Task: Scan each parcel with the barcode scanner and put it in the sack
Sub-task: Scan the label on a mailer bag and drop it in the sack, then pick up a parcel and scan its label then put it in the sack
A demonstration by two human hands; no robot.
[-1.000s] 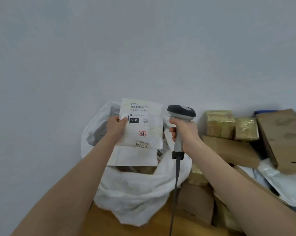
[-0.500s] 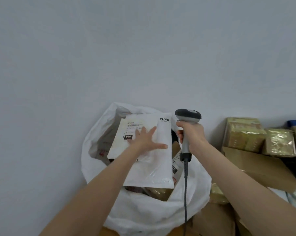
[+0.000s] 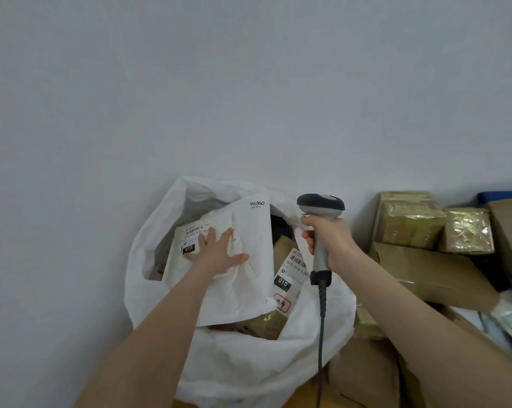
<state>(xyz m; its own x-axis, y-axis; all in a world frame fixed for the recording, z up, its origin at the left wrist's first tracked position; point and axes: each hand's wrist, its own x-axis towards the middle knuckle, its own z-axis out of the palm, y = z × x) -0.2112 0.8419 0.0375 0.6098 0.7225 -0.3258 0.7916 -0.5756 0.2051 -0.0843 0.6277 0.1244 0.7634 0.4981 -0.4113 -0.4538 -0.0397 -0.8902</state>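
Note:
A white sack (image 3: 249, 363) stands open against the wall, holding several parcels. On top lies a small white labelled parcel (image 3: 190, 242) over a larger white mailer (image 3: 249, 287). My left hand (image 3: 219, 248) presses flat on the small parcel with fingers spread. To its right, a brown box with a shipping label (image 3: 290, 275) pokes out of the sack. My right hand (image 3: 328, 240) grips the handle of the grey barcode scanner (image 3: 321, 207), held upright beside the sack's mouth, its cable (image 3: 322, 334) hanging down.
Brown cardboard boxes (image 3: 425, 272) and gold-taped parcels (image 3: 466, 231) are stacked to the right against the wall. More boxes (image 3: 366, 375) sit low beside the sack. A plain grey wall fills the left and top.
My left hand lowered the small white parcel from in front of the scanner into the sack and now presses it flat. The scanner shifted slightly right.

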